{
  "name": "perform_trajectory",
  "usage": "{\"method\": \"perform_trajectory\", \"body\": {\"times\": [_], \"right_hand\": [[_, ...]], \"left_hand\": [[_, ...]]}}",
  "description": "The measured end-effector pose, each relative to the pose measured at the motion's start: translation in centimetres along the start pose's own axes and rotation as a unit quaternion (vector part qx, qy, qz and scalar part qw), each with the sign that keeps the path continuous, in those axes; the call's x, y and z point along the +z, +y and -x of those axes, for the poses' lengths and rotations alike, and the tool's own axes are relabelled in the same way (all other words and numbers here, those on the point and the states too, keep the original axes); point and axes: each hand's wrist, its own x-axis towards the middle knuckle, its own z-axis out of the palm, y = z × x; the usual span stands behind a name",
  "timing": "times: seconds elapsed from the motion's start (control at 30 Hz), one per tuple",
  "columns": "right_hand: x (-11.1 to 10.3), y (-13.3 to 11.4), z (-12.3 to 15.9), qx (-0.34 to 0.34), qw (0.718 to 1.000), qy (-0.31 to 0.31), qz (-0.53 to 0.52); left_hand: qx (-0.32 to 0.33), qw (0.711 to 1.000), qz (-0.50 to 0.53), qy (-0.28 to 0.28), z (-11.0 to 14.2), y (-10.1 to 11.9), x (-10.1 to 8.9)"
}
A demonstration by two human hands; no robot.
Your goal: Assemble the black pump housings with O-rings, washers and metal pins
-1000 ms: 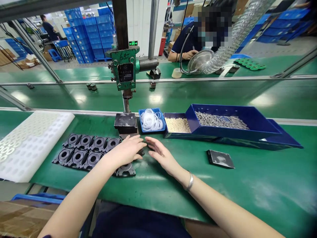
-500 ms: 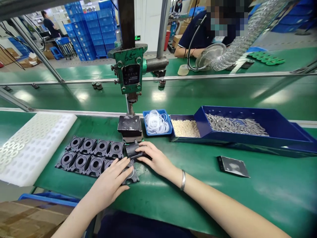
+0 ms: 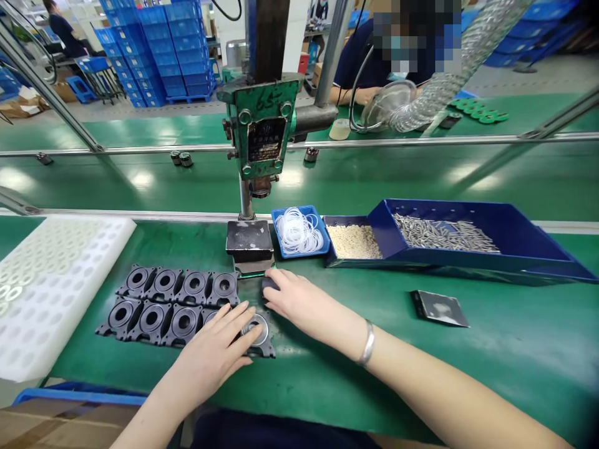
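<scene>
Two rows of black plastic housings (image 3: 165, 282) with round recesses lie on the green bench, left of centre. My left hand (image 3: 219, 346) rests with spread fingers over the right end of the front row, partly hiding the end housing (image 3: 262, 346), which has a pale ring in its recess. My right hand (image 3: 292, 298) is closed around a dark plastic part (image 3: 270, 285), mostly covered by the fingers, just in front of the press base (image 3: 250, 240). Behind that hand stands a blue tray (image 3: 281, 251) of white rings (image 3: 299, 231).
A green hand press (image 3: 262, 134) rises at the centre. To the right, a blue bin (image 3: 524, 249) holds metal pins (image 3: 444, 234) and small cream pieces (image 3: 353, 242). A black block (image 3: 440, 308) lies nearer. White foam (image 3: 93, 280) carries rings at left. A co-worker (image 3: 360, 68) sits opposite.
My left hand moved down from near the press base onto the front row. My right hand took hold of the dark part and turned it, so less of it shows.
</scene>
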Motion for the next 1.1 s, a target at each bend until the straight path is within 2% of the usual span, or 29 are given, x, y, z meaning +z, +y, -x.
{"method": "perform_trajectory", "body": {"times": [0.13, 0.2, 0.37, 0.47, 0.57, 0.67, 0.73, 0.87, 1.0, 1.1], "right_hand": [[1.1, -0.3, -1.7, -0.073, 0.997, 0.009, -0.014], [0.9, -0.1, -1.8, -0.098, 0.995, 0.012, -0.009], [-1.7, -0.9, -0.9, -0.09, 0.99, -0.048, 0.103], [-2.2, -2.1, -1.7, -0.087, 0.981, -0.085, 0.154], [-1.9, -2.1, -3.0, -0.149, 0.98, -0.081, 0.106], [-1.4, -0.6, -3.1, -0.193, 0.98, -0.048, 0.018], [-0.8, 0.7, -2.1, -0.16, 0.986, -0.014, -0.035], [1.4, 1.9, 0.4, -0.042, 0.993, 0.043, -0.105], [4.0, 0.8, 1.2, 0.012, 0.986, 0.087, -0.144], [4.6, -0.3, 0.9, 0.04, 0.984, 0.111, -0.13]], "left_hand": [[0.011, 1.0, 0.006, 0.022, 0.6, -0.1, 0.5], [0.013, 0.999, 0.003, 0.031, 0.7, -0.1, 0.8], [0.011, 0.999, 0.005, 0.05, 0.9, -0.2, 1.2], [0.015, 0.998, 0.009, 0.066, 0.8, -0.2, 1.2], [0.017, 0.996, 0.01, 0.089, 0.6, -0.3, 1.1], [0.016, 0.995, 0.012, 0.101, 0.5, -0.3, 1.1], [0.013, 0.995, 0.01, 0.095, 0.5, -0.2, 1.1], [0.01, 0.997, -0.004, 0.071, 0.6, 0.0, 1.0], [0.01, 0.998, -0.019, 0.056, 0.3, 0.1, 0.7], [0.004, 0.998, -0.026, 0.057, 0.1, 0.2, 0.6]]}}
